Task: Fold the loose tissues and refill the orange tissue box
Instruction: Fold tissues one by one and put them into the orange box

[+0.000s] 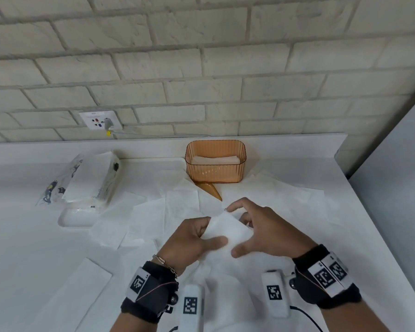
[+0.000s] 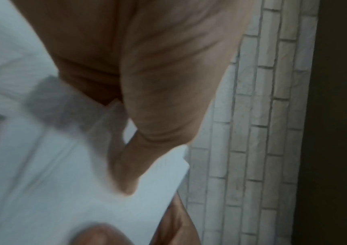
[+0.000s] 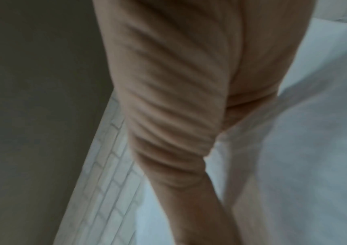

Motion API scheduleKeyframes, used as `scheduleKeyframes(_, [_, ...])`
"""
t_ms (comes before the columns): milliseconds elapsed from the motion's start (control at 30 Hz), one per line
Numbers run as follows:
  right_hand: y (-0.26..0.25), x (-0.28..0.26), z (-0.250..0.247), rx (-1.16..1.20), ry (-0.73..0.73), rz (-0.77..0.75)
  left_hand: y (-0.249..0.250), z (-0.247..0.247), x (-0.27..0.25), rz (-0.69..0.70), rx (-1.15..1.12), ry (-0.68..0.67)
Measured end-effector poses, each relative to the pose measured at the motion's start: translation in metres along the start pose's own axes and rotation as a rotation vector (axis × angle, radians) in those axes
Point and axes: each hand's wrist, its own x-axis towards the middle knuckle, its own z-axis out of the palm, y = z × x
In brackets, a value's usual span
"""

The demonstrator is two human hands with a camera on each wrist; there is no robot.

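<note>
Tissue (image 1: 227, 232): white, held above the counter (image 1: 34, 248) between both hands. Left hand (image 1: 189, 243): fingers curled, thumb pinching left edge. Right hand (image 1: 266, 232): fingers spread, gripping right edge. Orange tissue box (image 1: 215, 161): behind, holding folded tissues.

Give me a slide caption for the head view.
Both hands fold a tissue before the orange tissue box.

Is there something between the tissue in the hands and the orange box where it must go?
Nothing visible blocks it. The tissue, held by both hands, is in front of the orange tissue box, whose top is open. Only flat loose tissues lie between.
</note>
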Motion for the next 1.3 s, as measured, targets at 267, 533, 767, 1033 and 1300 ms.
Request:
scheduleKeyframes(267, [0.049, -0.020, 0.003, 0.480, 0.289, -0.003, -0.041, 0.012, -0.006, 0.099, -0.271, 0.295])
scheduleKeyframes(533, [0.070, -0.023, 0.042, 0.576, 0.403, 0.045, -0.070, 0.018, 0.007, 0.077, 0.275, 0.451])
scheduleKeyframes(767, [0.048, -0.014, 0.048, 0.527, 0.539, -0.010, -0.058, 0.030, 0.012, 0.140, 0.167, 0.525])
scheduleKeyframes(1033, [0.069, -0.017, 0.036, 0.513, 0.375, 0.007, -0.062, 0.022, 0.011, 0.025, -0.091, 0.482])
scheduleKeyframes(1300, [0.061, -0.010, 0.043, 0.525, 0.509, -0.022, -0.056, 0.027, 0.015, 0.085, 0.199, 0.503])
